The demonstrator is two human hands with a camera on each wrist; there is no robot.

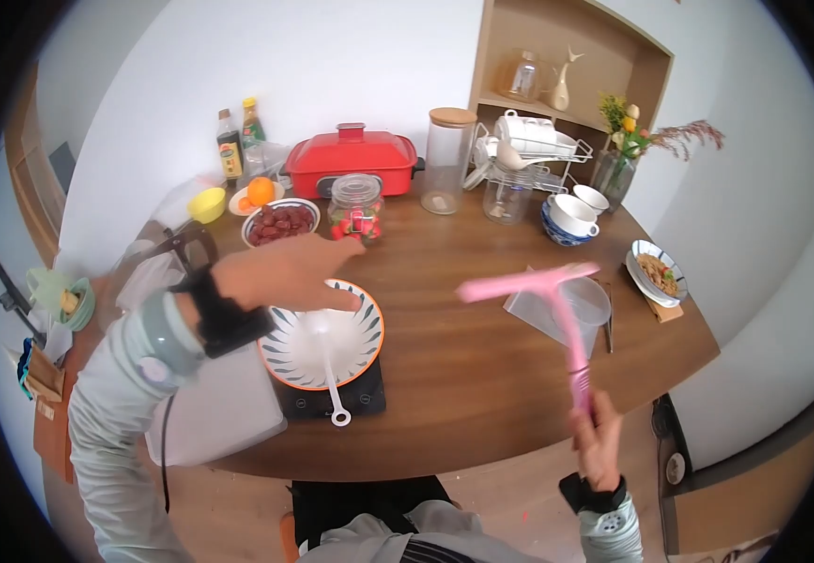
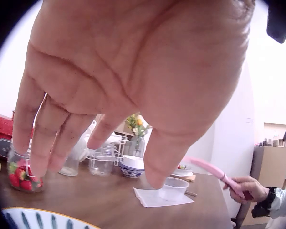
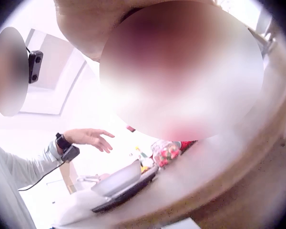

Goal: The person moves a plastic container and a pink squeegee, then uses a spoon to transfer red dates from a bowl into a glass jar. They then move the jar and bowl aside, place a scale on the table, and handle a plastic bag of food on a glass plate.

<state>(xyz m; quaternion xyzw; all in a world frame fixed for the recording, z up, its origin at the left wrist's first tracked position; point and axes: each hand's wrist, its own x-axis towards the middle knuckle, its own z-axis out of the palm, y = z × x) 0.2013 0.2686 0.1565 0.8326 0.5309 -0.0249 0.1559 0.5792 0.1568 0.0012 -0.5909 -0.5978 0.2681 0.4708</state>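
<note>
1. Brown counter bears two sauce bottles and one red cooker.
2. Right-hand grip clasps one pink T-shaped tool, raised above the counter's right half.
3. Left-hand grip, released, hovers over one patterned bowl containing one white spoon.

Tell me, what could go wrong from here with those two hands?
The left hand hovers near the patterned bowl; it might knock the white spoon, whose handle juts past the rim. The right hand holds a pink T-shaped tool in the air; swung low, it could perhaps sweep the clear tub aside.
</note>
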